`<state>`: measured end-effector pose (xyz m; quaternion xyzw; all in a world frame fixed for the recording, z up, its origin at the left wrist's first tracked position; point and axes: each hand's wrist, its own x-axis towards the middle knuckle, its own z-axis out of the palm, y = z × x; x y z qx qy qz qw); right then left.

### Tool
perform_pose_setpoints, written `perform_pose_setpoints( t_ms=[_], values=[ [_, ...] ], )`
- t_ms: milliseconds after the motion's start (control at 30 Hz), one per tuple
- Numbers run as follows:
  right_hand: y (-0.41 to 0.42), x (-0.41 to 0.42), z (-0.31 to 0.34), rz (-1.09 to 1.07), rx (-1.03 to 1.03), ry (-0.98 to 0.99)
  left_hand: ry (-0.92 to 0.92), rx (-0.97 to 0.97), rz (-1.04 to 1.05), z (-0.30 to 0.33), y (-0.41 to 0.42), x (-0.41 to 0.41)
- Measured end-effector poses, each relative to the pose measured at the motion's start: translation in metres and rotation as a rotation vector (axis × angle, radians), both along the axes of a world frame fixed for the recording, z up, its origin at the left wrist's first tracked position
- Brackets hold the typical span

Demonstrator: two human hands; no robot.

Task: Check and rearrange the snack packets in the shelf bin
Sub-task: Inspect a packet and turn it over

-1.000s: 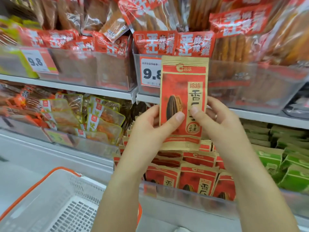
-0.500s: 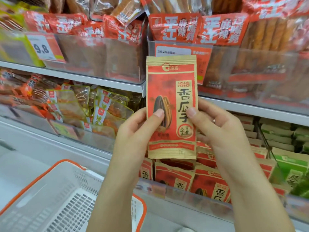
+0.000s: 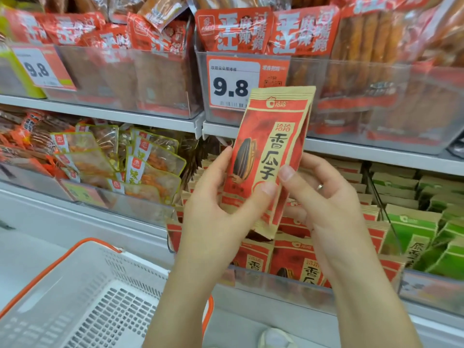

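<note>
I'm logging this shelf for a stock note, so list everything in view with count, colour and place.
held seed packet: one, red and tan, tilted, in front of the shelves
seed packets in the bin: many, red and tan, lower shelf, below the hands
green packets: many, green and tan, lower shelf, right
clear pouches: several, yellow-green edged, lower shelf, left
red snack bags: many, red with white print, top shelf bins
price tag: one of two showing 9.8, white on orange, top bin front
basket: one, white with orange rim, bottom left
left hand: one, grips the packet's lower left
right hand: one, pinches the packet's right edge
</note>
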<state>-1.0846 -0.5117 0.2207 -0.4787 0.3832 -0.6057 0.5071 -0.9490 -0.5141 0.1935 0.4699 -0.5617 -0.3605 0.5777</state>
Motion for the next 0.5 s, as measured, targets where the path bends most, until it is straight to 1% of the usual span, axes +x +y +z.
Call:
perform_pose_setpoints(
  t_ms=[67, 100, 200, 267, 367, 500],
  values=[
    [0.0, 0.001, 0.001, 0.001, -0.006, -0.005, -0.084, 0.048, -0.025, -0.001, 0.001, -0.002],
    [0.0, 0.0, 0.001, 0.006, -0.004, 0.003, -0.093, 0.06, -0.033, -0.001, 0.002, -0.002],
    [0.0, -0.005, 0.001, 0.002, 0.002, 0.056, 0.017, 0.09, -0.123, -0.001, 0.002, 0.005],
    [-0.002, -0.01, 0.001, -0.048, -0.018, 0.062, 0.055, 0.098, -0.185, 0.001, 0.004, 0.012],
    [-0.004, -0.017, 0.004, -0.146, -0.049, 0.017, 0.047, 0.111, -0.217, 0.001, 0.006, 0.019],
    [-0.005, -0.022, 0.006, -0.167, -0.063, 0.019, 0.025, 0.118, -0.25, -0.001, 0.006, 0.021]
  ],
)
